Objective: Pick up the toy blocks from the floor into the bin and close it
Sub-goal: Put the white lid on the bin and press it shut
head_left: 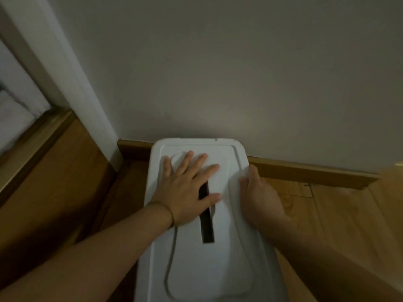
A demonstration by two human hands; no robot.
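A white bin stands on the wooden floor against the wall, its white lid lying flat on top. A dark narrow slot runs along the middle of the lid. My left hand lies flat on the lid with fingers spread, partly over the slot's far end. My right hand grips the lid's right edge, fingers curled over the rim. No toy blocks are in view; the inside of the bin is hidden by the lid.
A plain wall rises right behind the bin, with a wooden skirting board along its foot. A white door frame and a wooden threshold lie to the left. Wooden floor shows on both sides.
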